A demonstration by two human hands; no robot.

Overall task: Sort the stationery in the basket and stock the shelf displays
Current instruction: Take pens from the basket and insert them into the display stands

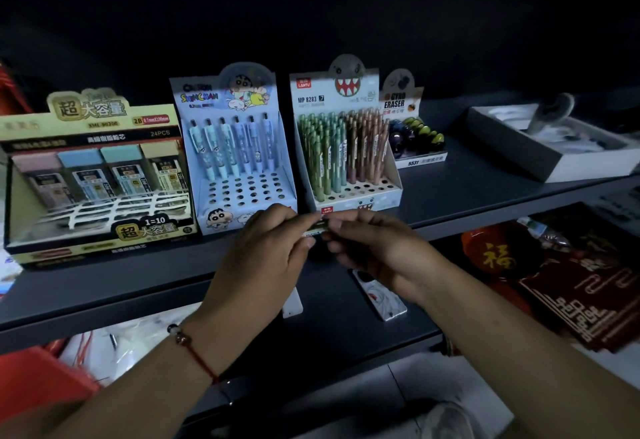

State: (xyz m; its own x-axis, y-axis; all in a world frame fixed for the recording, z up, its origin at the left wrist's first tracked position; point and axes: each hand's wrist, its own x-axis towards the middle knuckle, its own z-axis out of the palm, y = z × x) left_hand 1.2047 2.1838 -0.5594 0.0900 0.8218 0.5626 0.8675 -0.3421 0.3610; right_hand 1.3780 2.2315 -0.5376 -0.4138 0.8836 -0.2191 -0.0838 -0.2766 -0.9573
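Note:
My left hand (263,251) and my right hand (374,248) meet in front of the dark shelf (467,182), and both pinch one small dark stationery item (317,227) between their fingertips. Its shape is mostly hidden by my fingers. Just behind my hands stand the cartoon pen display (239,158), with a single back row of pens and many empty holes, and the shark-mouth pencil display (343,151), nearly full of green and tan pencils. The basket is out of view.
A lead-refill display box (93,175) stands at the left, a gyro eraser box (412,133) and a white tray (550,147) at the right. Red decorations (554,275) lie on the lower shelf (346,334), beside two white flat packs (381,294).

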